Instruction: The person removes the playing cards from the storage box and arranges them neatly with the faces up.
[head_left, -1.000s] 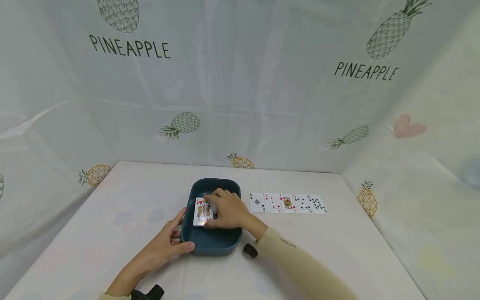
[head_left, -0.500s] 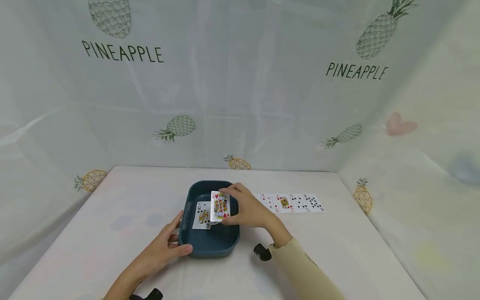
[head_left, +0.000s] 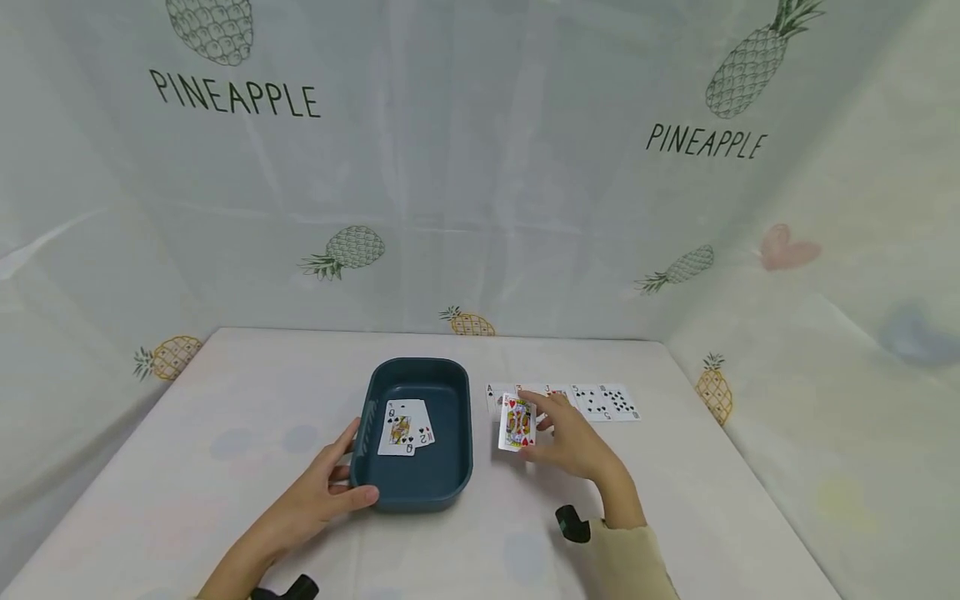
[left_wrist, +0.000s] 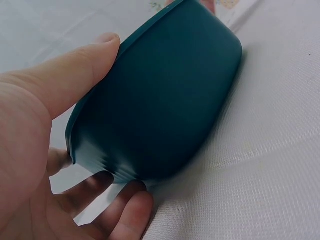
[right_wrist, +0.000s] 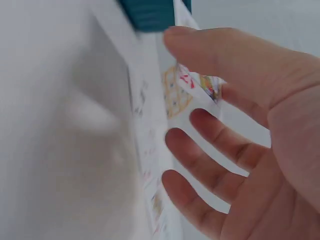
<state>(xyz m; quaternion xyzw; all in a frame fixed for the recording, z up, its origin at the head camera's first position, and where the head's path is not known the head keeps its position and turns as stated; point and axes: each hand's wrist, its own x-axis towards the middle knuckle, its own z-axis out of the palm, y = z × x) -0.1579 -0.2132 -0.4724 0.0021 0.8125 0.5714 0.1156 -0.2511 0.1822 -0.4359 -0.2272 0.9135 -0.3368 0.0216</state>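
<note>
My right hand (head_left: 573, 437) pinches a king of hearts playing card (head_left: 517, 425) between thumb and fingertips, above the table just right of the tray. In the right wrist view the card (right_wrist: 200, 82) shows beyond the thumb, and the other fingers spread loosely. The left hand (head_left: 318, 492) grips the near left corner of a dark blue-green tray (head_left: 420, 492). In the left wrist view its thumb lies at the tray's rim, with fingers against the outer wall. Inside the tray a queen (head_left: 399, 429) overlaps another black-suit card (head_left: 425, 427).
Right of the tray, several face-up cards (head_left: 618, 402) lie side by side in a row, partly hidden by the right hand and the king. A white cloth covers the table (head_left: 247, 392); a pineapple-print curtain (head_left: 487, 167) hangs behind and beside it.
The right hand has lifted the king of hearts out of the tray and carried it right, over the table. The queen and the card beneath it are now uncovered. The left hand keeps its hold.
</note>
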